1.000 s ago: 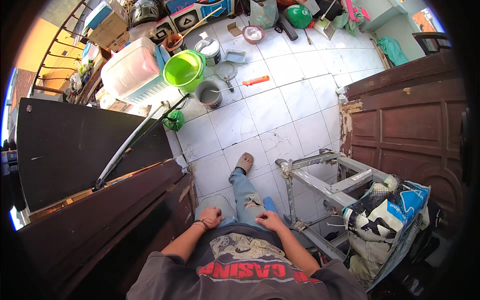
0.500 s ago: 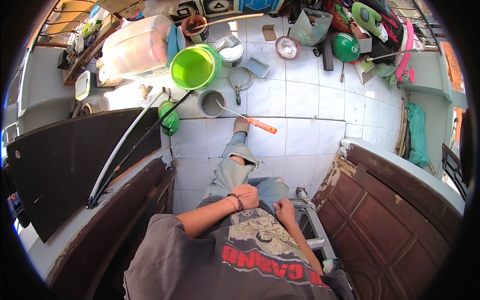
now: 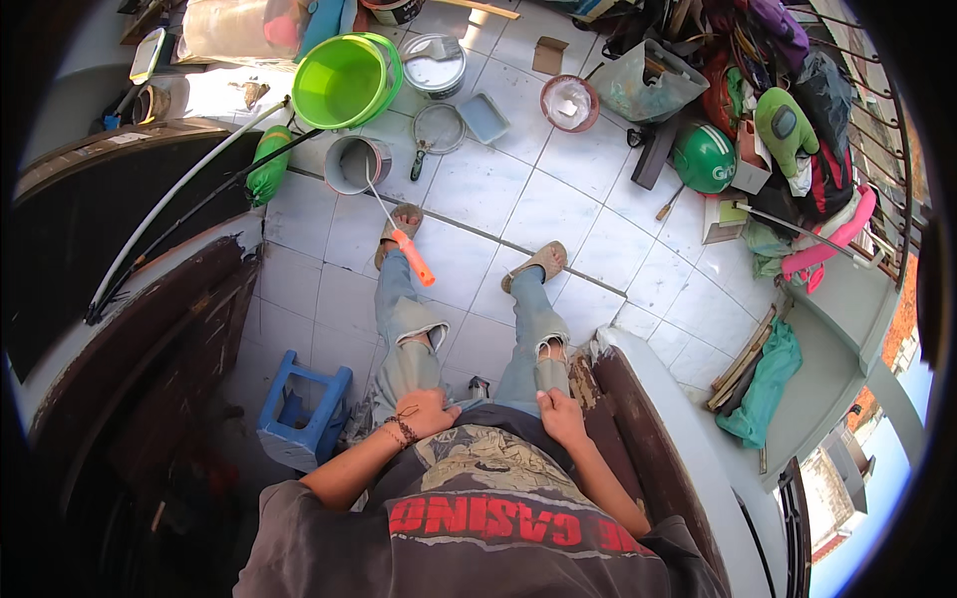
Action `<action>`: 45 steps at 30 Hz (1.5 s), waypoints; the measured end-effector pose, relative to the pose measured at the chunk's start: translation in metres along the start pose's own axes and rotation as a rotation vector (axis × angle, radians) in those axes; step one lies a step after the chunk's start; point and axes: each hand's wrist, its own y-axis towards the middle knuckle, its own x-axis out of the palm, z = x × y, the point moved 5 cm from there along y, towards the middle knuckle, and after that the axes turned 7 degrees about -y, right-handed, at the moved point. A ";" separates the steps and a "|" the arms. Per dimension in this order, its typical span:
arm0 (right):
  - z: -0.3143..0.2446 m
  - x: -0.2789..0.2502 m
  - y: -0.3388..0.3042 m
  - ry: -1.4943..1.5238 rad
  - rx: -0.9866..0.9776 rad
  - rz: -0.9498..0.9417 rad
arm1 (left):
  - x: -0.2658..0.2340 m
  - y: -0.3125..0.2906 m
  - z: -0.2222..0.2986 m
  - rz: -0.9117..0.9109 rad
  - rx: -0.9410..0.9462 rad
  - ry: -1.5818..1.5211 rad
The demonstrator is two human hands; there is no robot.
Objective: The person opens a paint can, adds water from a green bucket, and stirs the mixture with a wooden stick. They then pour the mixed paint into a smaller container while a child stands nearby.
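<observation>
A: In the head view, where do the hands lie?

B: The left hand (image 3: 429, 412), fingers loosely curled, rests on the upper thigh of the pale blue, torn-kneed denim jeans (image 3: 411, 371), near the hem of the dark grey, printed cloth shirt (image 3: 478, 563). The right hand (image 3: 562, 416) lies on the other thigh, fingers bent inward. Whether either pinches cloth cannot be told; they are apart, and no tool shows in them. The thighs probably serve as their support.

A: Why does the orange-handled tool with a thin metal rod (image 3: 413, 261) slant so?

B: Its rod enters the grey cylindrical can (image 3: 344, 169) on the white tiled floor (image 3: 553, 209), and its handle projects toward the person, presumably keeping the grip clean and reachable.

A: And the broad flat brush with grey bristles (image 3: 444, 48)?

B: It lies across the round, white-topped tub (image 3: 439, 93), perhaps so that drips fall inside. The bright green plastic bucket (image 3: 344, 85), round dark-handled strainer (image 3: 439, 128) and rectangular blue-grey tray (image 3: 482, 118) stand near, apparently grouped for reach. The blue plastic stool (image 3: 291, 444) sits beside the left forearm, to one side of the feet.
</observation>
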 end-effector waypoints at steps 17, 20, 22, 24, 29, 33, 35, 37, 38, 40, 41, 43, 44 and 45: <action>0.051 -0.115 0.072 -0.408 0.094 -0.234 | 0.286 0.101 -0.118 -0.295 -0.684 -1.387; 0.047 -0.117 0.096 -0.452 0.096 -0.364 | 0.292 0.116 -0.097 -0.278 -0.689 -1.366; 0.049 -0.114 0.118 -0.486 0.063 -0.446 | 0.291 0.133 -0.088 -0.246 -0.681 -1.352; 0.048 -0.114 0.145 -0.547 0.046 -0.531 | 0.287 0.155 -0.082 -0.215 -0.669 -1.333; 0.056 -0.113 0.238 -0.529 -0.125 -0.631 | 0.265 0.256 -0.079 -0.137 -0.593 -1.277; 0.000 -0.126 0.381 -0.448 -0.068 -0.546 | 0.219 0.350 -0.103 0.004 -0.506 -1.244; -0.020 -0.128 0.461 -0.440 -0.214 -0.341 | 0.183 0.392 -0.129 0.103 -0.467 -1.205; -0.050 -0.132 0.532 -0.407 -0.406 -0.130 | 0.145 0.426 -0.160 0.200 -0.436 -1.158; -0.071 -0.136 0.565 -0.351 -0.481 -0.065 | 0.131 0.440 -0.173 0.247 -0.425 -1.148; -0.125 -0.142 0.612 -0.330 -0.569 0.027 | 0.106 0.456 -0.200 0.341 -0.427 -1.140; -0.148 -0.143 0.634 -0.390 -0.680 0.087 | 0.097 0.465 -0.212 0.371 -0.423 -1.131; -0.198 -0.138 0.673 -0.262 -0.755 0.098 | 0.091 0.475 -0.229 0.429 -0.430 -1.144; -0.224 -0.133 0.688 -0.182 -0.778 0.098 | 0.093 0.479 -0.234 0.447 -0.431 -1.152; -0.248 -0.128 0.705 -0.046 -0.770 0.070 | 0.095 0.486 -0.238 0.456 -0.423 -1.161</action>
